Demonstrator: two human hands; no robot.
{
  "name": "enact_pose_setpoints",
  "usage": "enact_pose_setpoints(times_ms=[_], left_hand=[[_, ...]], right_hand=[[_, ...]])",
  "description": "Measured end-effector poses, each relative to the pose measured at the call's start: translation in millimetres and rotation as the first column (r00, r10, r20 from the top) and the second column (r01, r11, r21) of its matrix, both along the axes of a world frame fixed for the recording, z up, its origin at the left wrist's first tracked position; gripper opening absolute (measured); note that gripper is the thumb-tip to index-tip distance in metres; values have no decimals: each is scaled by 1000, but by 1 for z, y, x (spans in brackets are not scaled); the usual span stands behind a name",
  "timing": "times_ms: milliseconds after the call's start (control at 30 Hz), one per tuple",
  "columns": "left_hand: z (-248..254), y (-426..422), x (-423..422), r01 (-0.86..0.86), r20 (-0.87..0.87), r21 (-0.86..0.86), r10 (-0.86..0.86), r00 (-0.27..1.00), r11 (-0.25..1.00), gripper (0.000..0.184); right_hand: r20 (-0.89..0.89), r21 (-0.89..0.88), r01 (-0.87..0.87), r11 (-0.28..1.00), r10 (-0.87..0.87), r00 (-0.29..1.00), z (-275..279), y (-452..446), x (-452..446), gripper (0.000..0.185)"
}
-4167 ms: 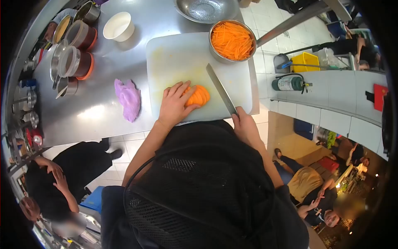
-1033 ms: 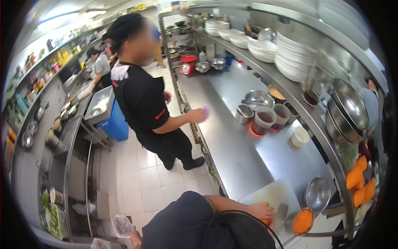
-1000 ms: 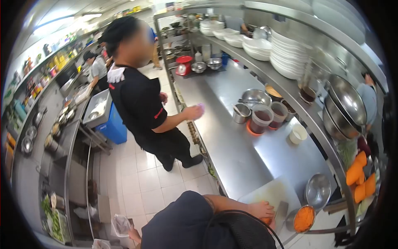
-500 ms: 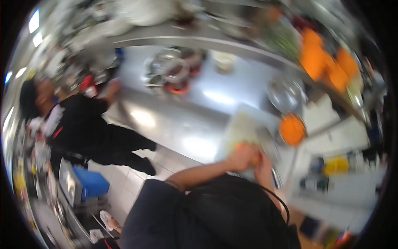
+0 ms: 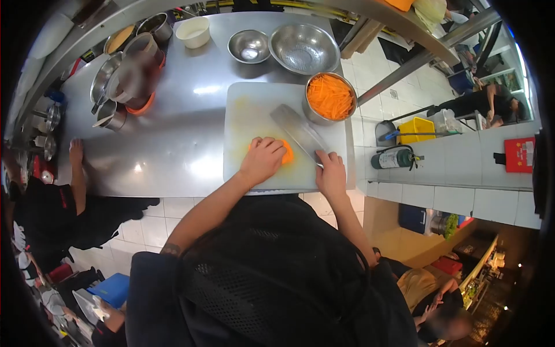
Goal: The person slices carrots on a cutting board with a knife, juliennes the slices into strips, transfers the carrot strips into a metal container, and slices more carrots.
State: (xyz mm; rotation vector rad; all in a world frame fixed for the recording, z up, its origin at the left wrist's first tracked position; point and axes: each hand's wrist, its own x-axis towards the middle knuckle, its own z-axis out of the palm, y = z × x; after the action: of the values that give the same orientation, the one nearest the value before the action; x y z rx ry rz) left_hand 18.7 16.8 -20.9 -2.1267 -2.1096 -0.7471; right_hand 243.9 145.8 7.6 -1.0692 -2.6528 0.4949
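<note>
On the white cutting board [image 5: 245, 118], my left hand [image 5: 263, 162] presses down on a thick orange piece of carrot [image 5: 286, 151], fingers curled over its top. My right hand [image 5: 330, 173] grips the handle of a broad kitchen knife [image 5: 296, 130]. Its wide blade points up and to the left over the board, to the right of the carrot and apart from it. At the board's upper right corner, a metal container [image 5: 318, 116] holds thin orange carrot strips [image 5: 330, 97].
Two steel bowls [image 5: 248, 47] [image 5: 303, 49] stand behind the board. A white tub [image 5: 193, 32] and several pots [image 5: 107, 78] sit farther left on the steel table [image 5: 167, 139]. A co-worker's hand [image 5: 76, 149] rests at its left end. A metal post [image 5: 399, 72] slants on the right.
The view has swung and steadied. My hands were close together at the board's near edge around something orange; now they are apart, the left on the carrot, the right on the knife.
</note>
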Motion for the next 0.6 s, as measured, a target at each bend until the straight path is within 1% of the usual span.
enact_pose_setpoints(times_ms=[67, 133, 167, 233, 267, 333, 367, 400, 467, 500, 567, 600], left_hand=[[1, 0, 2, 1, 16, 10, -1, 1000, 1000, 19], [3, 4, -1, -4, 13, 37, 3, 1000, 999, 18], [3, 4, 0, -5, 22, 37, 5, 1000, 999, 19], [2, 3, 1, -7, 38, 37, 6, 999, 999, 19], [1, 3, 1, -17, 21, 42, 16, 1000, 999, 20], [1, 3, 4, -29, 16, 42, 29, 999, 999, 21], [1, 3, 4, -35, 8, 35, 34, 999, 999, 21], [2, 4, 4, -41, -2, 29, 41, 999, 999, 22], [3, 4, 4, -42, -3, 40, 43, 999, 998, 22], [2, 4, 4, -39, -5, 54, 39, 999, 998, 23], [0, 5, 4, -30, 6, 53, 30, 1000, 998, 23], [-1, 6, 4, -28, 18, 50, 27, 999, 998, 23]], right_hand=[[34, 5, -24, 1000, 24, 999, 8, -3, 2, 46], [-15, -253, 34, 967, -39, 999, 37, -13, -6, 40], [-14, -249, 32, 968, -37, 999, 41, -18, -3, 40], [-42, -472, 33, 881, -60, 997, 47, -34, 7, 26], [-34, -469, 33, 882, -55, 998, 46, -38, 10, 26], [114, -451, 71, 890, -22, 993, 43, -49, 14, 20], [119, -414, 63, 908, -14, 993, 43, -53, 15, 22], [124, -414, 64, 908, -13, 992, 53, -55, 14, 22], [284, -344, 43, 938, 61, 957, 77, -61, 10, 21], [284, -346, 48, 937, 56, 957, 82, -67, 11, 21], [439, -346, 71, 935, 95, 893, 88, -75, 15, 20], [440, -342, 73, 937, 91, 893, 83, -74, 15, 20]])
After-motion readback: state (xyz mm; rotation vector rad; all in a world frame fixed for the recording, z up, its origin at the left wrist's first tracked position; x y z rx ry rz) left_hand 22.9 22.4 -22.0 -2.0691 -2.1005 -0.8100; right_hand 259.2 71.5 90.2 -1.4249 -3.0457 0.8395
